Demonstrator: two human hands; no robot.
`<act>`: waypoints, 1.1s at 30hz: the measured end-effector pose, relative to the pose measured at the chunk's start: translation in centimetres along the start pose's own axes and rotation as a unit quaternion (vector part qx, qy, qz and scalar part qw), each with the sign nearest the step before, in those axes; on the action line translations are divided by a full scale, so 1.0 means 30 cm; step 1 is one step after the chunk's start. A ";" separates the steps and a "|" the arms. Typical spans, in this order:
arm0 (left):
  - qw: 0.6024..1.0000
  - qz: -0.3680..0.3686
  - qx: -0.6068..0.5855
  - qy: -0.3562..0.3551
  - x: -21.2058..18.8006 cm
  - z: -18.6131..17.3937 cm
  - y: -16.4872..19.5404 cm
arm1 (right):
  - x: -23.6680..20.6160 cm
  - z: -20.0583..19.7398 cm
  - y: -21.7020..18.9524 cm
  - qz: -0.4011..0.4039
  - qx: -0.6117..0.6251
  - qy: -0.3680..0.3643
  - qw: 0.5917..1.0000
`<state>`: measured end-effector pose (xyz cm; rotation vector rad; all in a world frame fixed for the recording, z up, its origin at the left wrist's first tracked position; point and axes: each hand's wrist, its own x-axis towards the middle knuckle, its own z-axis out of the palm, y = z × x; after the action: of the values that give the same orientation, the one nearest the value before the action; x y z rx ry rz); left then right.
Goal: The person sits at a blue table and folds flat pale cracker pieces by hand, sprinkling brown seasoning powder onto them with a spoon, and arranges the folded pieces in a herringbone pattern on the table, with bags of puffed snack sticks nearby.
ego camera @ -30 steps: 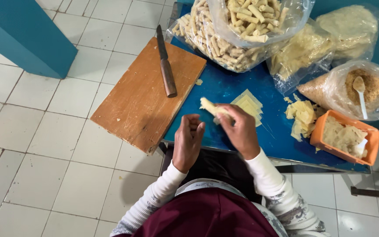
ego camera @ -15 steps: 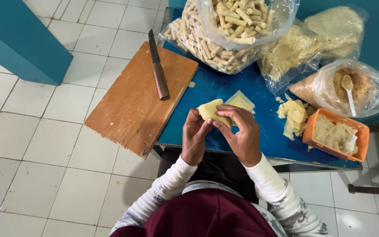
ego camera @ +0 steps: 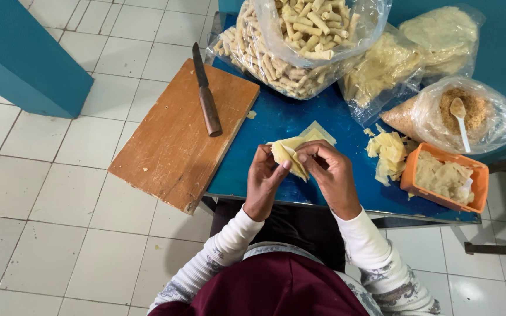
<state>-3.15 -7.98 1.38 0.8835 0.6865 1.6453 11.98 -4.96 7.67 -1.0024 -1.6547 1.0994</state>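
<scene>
Over the near edge of a blue table point(ego camera: 276, 120), my left hand point(ego camera: 263, 181) and my right hand point(ego camera: 332, 175) together pinch a pale yellow dough wrapper point(ego camera: 288, 153), folded between the fingers. A small stack of square wrappers point(ego camera: 318, 132) lies flat on the table just beyond my hands. Loose torn wrapper pieces point(ego camera: 389, 153) sit to the right of them.
A wooden cutting board point(ego camera: 177, 140) overhangs the table's left edge, with a brown-handled knife point(ego camera: 206, 93) on it. A big clear bag of rolled snack sticks point(ego camera: 300, 41), two bags of dough, a bag of crumbs with a white spoon point(ego camera: 461, 120) and an orange tub point(ego camera: 445, 178) stand behind and right.
Both hands have lifted a wrapper off the table and brought it toward me, folding it between the fingers. The view has shifted slightly.
</scene>
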 end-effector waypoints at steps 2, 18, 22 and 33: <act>1.000 0.001 0.020 0.012 0.002 0.004 -0.001 | -0.004 -0.001 0.023 0.031 0.036 -0.005 0.999; 0.997 -0.024 0.058 0.055 -0.004 -0.027 0.010 | -0.014 -0.095 0.238 0.187 0.335 0.027 0.923; 0.996 -0.035 0.047 0.068 -0.023 -0.067 0.029 | -0.008 -0.190 0.271 0.194 0.334 0.090 0.918; 0.996 -0.047 -0.039 0.066 -0.054 -0.076 0.064 | -0.088 -0.054 0.143 -0.174 -0.387 0.096 0.900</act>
<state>-5.86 -10.00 1.33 0.6813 0.7379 1.6451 14.89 -5.84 3.32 -1.1781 -2.0392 0.0639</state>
